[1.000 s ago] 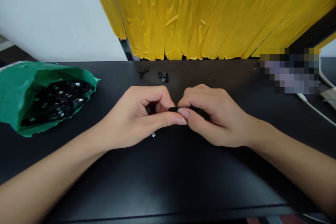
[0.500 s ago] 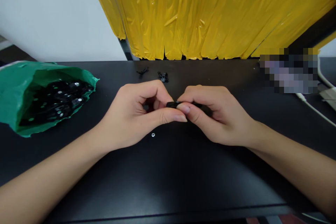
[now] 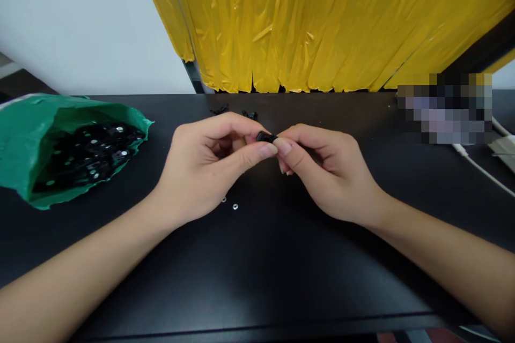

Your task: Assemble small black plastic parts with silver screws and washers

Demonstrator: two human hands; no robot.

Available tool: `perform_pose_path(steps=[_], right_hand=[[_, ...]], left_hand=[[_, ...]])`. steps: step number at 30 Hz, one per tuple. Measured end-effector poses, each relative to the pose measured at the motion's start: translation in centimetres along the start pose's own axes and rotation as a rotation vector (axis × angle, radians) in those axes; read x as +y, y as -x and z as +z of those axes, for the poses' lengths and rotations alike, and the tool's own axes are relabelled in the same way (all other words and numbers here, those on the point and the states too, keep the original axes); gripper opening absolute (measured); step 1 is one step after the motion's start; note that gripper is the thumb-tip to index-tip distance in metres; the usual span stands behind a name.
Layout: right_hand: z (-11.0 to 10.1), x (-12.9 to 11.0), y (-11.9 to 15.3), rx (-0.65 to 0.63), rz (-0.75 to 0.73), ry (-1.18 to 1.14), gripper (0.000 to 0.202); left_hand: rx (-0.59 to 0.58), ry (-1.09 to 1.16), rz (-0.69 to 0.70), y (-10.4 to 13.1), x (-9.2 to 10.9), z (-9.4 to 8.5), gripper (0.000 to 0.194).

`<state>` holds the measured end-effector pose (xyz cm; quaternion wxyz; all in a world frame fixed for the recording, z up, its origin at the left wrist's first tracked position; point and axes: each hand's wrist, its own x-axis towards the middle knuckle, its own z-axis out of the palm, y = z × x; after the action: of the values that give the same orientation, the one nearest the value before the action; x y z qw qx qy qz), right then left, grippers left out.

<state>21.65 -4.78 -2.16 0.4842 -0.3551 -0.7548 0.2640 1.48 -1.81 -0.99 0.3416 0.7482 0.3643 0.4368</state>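
Between the fingertips of both hands is a small black plastic part, mostly covered by the fingers. My left hand pinches its left end between thumb and forefinger. On its right end, the thumb and fingers of my right hand are closed. Two small silvery rings lie on the table below my left hand; one ring is in plain sight, the other is partly hidden by the hand. Behind the hands lie two more black plastic pieces, one piece at the left and another partly covered by my left hand.
An open green bag at the left holds many black parts with shiny round spots. A white cable runs along the right beside a blurred-out object. Yellow plastic sheeting hangs behind the black table.
Both hands have risen slightly and turned the black part, so more of its left end shows. A second silvery ring has come into sight beside my left hand.
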Motion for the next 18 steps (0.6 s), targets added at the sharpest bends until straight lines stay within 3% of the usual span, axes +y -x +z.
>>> perform_pose_path(steps=[8,13,18], right_hand=[[0.32,0.31,-0.01,-0.011,-0.008,0.086,0.028],[0.7,0.38,-0.17,0.003,-0.037,0.164,0.029],[0.85,0.58,-0.29,-0.013,-0.066,0.208,0.027]], left_hand=[[-0.036,0.031,-0.028,-0.37,0.82,0.58,0.023],[-0.017,0.023,-0.029,-0.13,1.0,0.8,0.011],[0.008,-0.007,-0.025,-0.12,0.52,0.59,0.012]])
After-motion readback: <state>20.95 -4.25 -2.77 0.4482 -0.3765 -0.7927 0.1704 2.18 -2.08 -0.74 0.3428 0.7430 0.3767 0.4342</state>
